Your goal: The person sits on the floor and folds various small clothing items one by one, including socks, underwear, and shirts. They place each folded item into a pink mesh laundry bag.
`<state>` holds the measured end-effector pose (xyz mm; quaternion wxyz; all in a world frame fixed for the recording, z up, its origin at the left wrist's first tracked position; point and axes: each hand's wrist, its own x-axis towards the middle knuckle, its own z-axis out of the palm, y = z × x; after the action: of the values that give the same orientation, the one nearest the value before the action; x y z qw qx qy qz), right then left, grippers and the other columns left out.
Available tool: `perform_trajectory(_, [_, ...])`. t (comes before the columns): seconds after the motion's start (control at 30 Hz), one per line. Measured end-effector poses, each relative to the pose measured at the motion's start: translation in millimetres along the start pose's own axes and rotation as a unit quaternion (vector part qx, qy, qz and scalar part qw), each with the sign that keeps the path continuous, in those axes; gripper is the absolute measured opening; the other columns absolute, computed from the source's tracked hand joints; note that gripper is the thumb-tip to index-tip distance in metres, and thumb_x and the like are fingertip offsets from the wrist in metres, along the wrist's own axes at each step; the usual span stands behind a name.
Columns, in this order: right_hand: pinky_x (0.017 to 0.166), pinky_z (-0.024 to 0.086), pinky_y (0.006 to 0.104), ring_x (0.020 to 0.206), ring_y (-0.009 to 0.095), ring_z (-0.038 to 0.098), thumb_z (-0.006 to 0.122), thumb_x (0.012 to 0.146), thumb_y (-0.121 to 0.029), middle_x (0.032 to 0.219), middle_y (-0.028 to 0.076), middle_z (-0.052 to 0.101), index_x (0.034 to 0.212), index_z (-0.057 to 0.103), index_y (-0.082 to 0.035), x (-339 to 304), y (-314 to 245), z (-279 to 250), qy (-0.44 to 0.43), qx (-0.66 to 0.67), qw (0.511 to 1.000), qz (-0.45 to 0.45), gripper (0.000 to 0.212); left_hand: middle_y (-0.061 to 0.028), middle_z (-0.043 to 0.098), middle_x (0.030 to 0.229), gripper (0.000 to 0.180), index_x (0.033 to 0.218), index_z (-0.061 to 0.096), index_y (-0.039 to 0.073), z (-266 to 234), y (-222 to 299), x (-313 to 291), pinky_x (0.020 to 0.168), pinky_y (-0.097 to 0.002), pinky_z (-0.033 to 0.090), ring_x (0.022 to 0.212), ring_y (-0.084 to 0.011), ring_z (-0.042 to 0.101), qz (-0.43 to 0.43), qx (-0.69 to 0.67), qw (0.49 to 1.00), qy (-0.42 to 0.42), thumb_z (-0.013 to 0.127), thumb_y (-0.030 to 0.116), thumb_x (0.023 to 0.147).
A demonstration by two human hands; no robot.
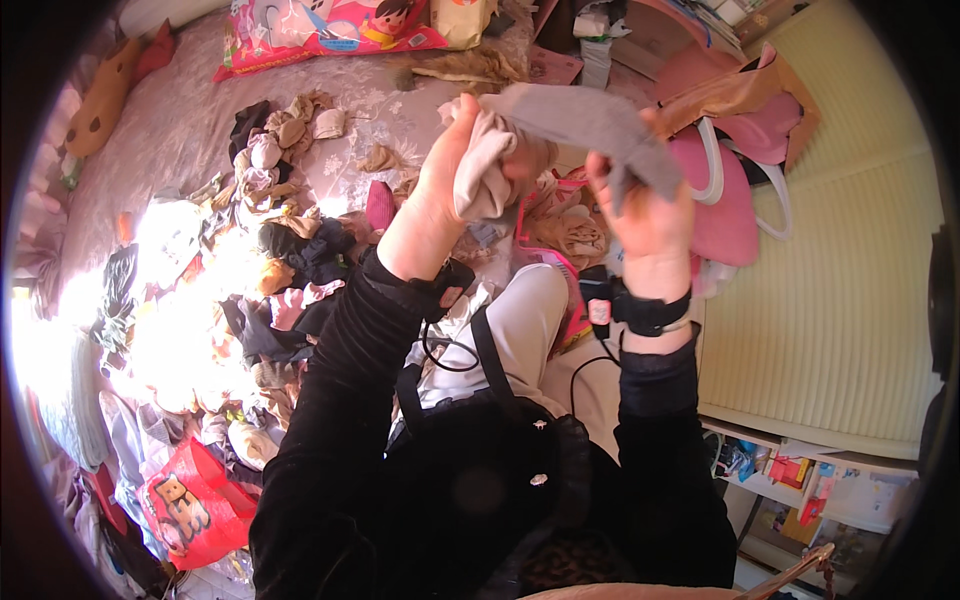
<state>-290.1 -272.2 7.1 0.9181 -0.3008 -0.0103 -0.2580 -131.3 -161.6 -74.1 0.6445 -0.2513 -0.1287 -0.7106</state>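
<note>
A grey sock (580,115) stretches between my two hands, held up in front of me. My left hand (447,185) is closed around a bunched pale beige sock (486,165), with the left end of the grey sock against it; some of its fingers are hidden behind the cloth. My right hand (650,220) grips the other end of the grey sock, which droops over its palm and fingers. Below the hands, a pink-edged clear bag (522,235) holds rolled beige socks (575,230) beside my knee.
Loose socks and small garments (290,240) lie heaped on the patterned bedspread (180,120) at left, partly washed out by sunlight. A red bag (195,505) sits lower left, a pink package (330,40) at the back. Pink bags with white handles (715,165) stand beside a ribbed cream panel (830,300).
</note>
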Motion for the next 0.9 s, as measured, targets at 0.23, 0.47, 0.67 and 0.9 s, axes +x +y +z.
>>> perform_trajectory(0.23, [0.104,0.031,0.0516,0.072,0.021,0.051,0.048,0.090,-0.011,0.096,0.010,0.058,0.100,0.058,-0.002,20,-65,0,-0.072,0.144,0.986,-0.041,0.017,-0.0126,0.052,0.089,0.061,0.131,0.034,-0.005,-15,1,-38,0.048,-0.0234,0.036,0.060,-0.0122,0.043,0.108,0.040,0.993,0.041,0.040,0.044,0.095])
perform_trajectory(0.47, [0.098,0.035,0.0467,0.069,0.019,0.047,0.046,0.091,-0.011,0.097,0.011,0.055,0.100,0.057,0.000,-26,-77,-12,-0.021,0.095,0.994,-0.051,0.018,-0.0157,0.063,0.088,0.048,0.115,0.048,-0.004,-50,105,-158,0.051,-0.0241,0.045,0.064,-0.0158,0.059,0.123,0.351,0.829,0.419,0.045,0.039,0.095])
perform_trajectory(0.67, [0.096,0.040,0.0507,0.109,0.030,0.053,0.050,0.090,-0.024,0.122,0.015,0.052,0.124,0.048,-0.002,-36,-70,-19,-0.049,-0.086,0.995,0.005,0.041,-0.0251,0.034,0.139,0.107,0.140,0.013,-0.009,-43,37,-116,0.106,-0.0381,0.030,0.131,-0.0314,0.034,0.150,0.861,0.234,0.427,0.081,0.029,0.067])
perform_trajectory(0.9, [0.091,0.042,0.0508,0.098,0.026,0.059,0.048,0.088,-0.016,0.110,0.013,0.057,0.122,0.048,-0.004,-44,-109,13,-0.013,-0.110,0.989,-0.099,0.036,-0.0120,0.058,0.110,0.063,0.128,0.045,-0.001,-21,-42,37,0.085,-0.0287,0.045,0.097,-0.0168,0.055,-0.108,0.784,0.587,0.168,0.074,0.024,0.077])
